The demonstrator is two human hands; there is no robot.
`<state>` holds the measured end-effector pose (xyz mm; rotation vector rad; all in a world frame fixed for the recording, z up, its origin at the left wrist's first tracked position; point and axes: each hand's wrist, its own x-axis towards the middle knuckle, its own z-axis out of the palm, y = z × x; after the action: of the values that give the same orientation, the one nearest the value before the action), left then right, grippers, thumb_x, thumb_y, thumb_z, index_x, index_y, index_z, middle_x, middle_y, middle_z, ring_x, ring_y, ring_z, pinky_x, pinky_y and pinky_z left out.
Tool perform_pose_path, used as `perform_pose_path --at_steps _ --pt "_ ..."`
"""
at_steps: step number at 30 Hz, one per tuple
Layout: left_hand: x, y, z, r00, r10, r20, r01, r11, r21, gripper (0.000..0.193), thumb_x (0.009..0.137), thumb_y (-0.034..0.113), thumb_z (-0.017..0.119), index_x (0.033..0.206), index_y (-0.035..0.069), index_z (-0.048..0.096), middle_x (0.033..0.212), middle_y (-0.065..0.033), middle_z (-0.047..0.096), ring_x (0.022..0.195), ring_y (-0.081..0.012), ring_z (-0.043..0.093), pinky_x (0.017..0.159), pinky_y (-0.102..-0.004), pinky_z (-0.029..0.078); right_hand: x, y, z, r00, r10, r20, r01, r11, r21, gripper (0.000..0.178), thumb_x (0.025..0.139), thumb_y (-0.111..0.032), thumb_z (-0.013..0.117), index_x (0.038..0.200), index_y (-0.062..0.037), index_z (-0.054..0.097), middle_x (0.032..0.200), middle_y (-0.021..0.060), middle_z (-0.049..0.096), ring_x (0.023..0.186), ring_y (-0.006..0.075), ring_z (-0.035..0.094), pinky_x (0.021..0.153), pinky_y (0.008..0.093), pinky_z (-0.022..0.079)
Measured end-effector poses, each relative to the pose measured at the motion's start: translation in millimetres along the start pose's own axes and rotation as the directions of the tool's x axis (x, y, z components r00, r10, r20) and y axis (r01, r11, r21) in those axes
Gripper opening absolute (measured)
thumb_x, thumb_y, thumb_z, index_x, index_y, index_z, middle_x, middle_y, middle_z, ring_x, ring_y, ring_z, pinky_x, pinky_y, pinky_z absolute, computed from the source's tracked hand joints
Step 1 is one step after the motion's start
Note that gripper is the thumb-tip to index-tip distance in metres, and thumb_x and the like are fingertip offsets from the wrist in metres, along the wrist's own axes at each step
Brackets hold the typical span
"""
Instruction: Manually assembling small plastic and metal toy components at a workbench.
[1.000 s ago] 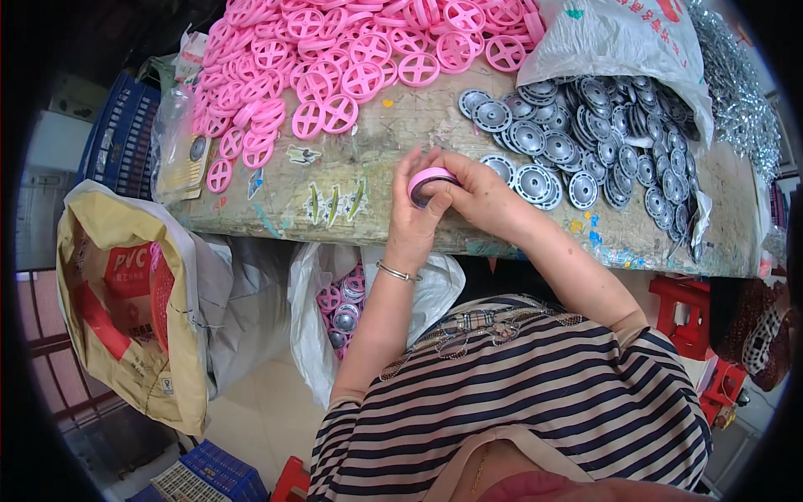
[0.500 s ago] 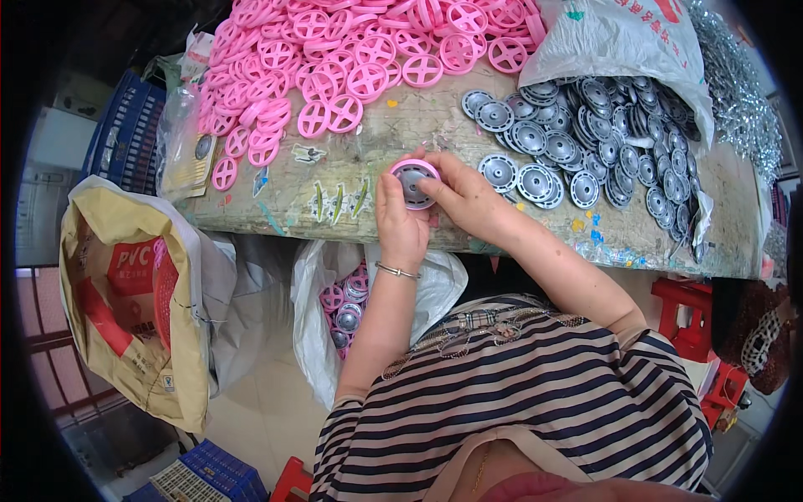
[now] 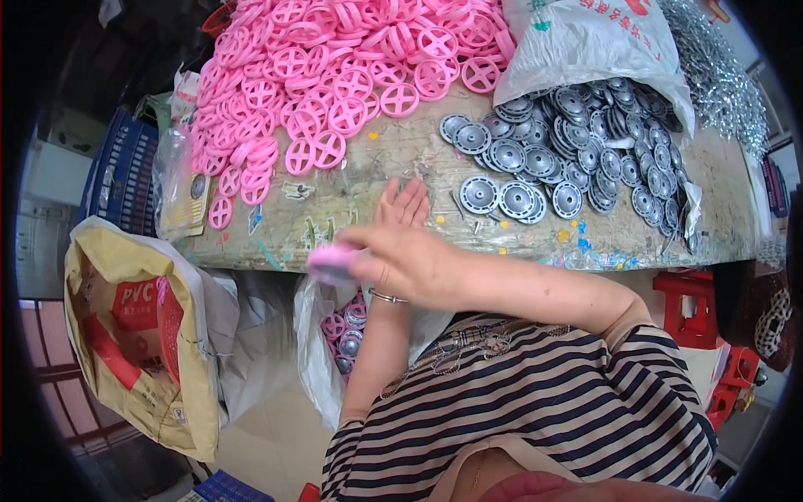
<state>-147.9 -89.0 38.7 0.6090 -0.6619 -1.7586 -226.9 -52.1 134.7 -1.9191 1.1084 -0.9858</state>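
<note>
My right hand [image 3: 410,266] reaches left across my body at the table's front edge and grips an assembled pink wheel [image 3: 330,264], which is blurred. Just below it hangs an open white bag [image 3: 311,351] with several pink and grey wheels inside. My left hand [image 3: 403,206], a bracelet on its wrist, lies flat and open on the worn wooden table [image 3: 360,180], holding nothing. A big heap of pink spoked wheels [image 3: 335,67] covers the far left of the table. Grey metal discs [image 3: 577,159] spill over the right side.
A white sack [image 3: 585,42] lies over the grey discs. Shiny small metal parts [image 3: 719,75] are heaped at the far right. A tan sack [image 3: 125,326] stands open on the floor at left, beside a blue crate [image 3: 121,180]. Red stools [image 3: 698,314] stand at right.
Both hands were pressed together on a pink wheel on the table. My right hand has now carried it left and down past the table edge. My left hand has let go and opened flat.
</note>
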Motion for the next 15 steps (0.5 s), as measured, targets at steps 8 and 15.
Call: perform_pose_path --at_steps 8,15 --pt "-3 1 3 0.999 0.03 0.042 -0.035 0.992 0.123 0.042 0.102 0.022 0.039 0.136 -0.002 0.035 0.129 -0.0212 0.049 0.12 -0.0284 0.051 0.103 -0.0374 0.042 63 139 -111 0.937 -0.129 -0.323 -0.101 0.788 -0.607 0.045 0.079 -0.008 0.064 0.12 0.0046 0.05 0.126 0.0236 0.051 0.118 0.0392 0.047 0.1 0.0434 0.038" --pt "-3 -2 2 0.996 -0.03 0.078 0.014 0.98 0.2 0.035 0.1 0.011 0.041 0.131 -0.004 0.04 0.127 -0.0218 0.051 0.119 -0.0299 0.051 0.102 -0.0395 0.043 73 199 -170 0.966 -0.05 -0.255 -0.227 0.317 -0.921 0.06 0.071 -0.025 0.071 0.122 -0.0012 0.051 0.119 0.0156 0.056 0.112 0.0299 0.052 0.093 0.0416 0.042"
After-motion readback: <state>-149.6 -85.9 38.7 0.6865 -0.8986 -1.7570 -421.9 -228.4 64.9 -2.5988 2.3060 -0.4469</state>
